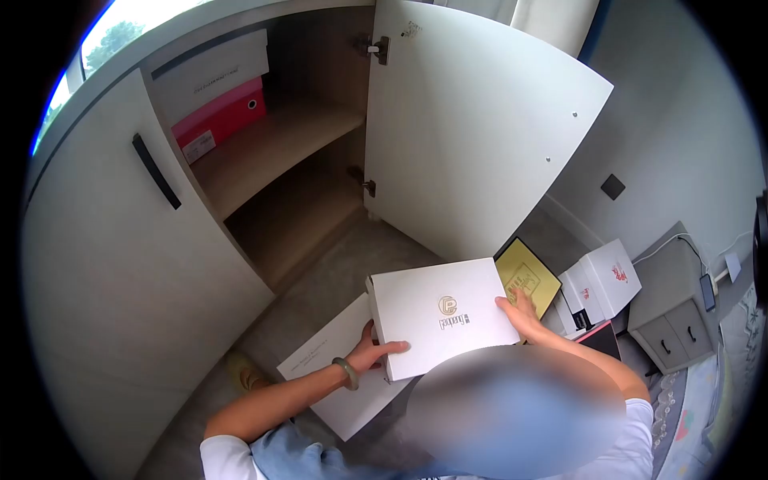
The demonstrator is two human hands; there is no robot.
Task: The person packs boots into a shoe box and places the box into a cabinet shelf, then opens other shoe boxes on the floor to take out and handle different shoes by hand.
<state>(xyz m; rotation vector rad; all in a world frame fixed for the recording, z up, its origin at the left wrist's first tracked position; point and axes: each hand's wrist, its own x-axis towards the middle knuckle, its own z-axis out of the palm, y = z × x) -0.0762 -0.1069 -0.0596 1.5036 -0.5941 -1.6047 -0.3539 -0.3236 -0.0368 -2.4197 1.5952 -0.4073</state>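
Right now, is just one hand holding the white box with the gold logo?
No, the left hand and the right hand both hold that white box, one at each side.

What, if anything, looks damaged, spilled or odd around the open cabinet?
A small dark mark on the open door, near its upper hinge, stands out against the white face; whether dirt, sticker or damage, I can't tell. The held white box shows no obvious damage, and no spill is visible.

The left hand (370, 352) and right hand (524, 318) hold opposite sides of a gold-marked box (424, 320); a white carton (320, 356) lies near left. Far left, an open cabinet (284, 140) contains a red box (228, 114).
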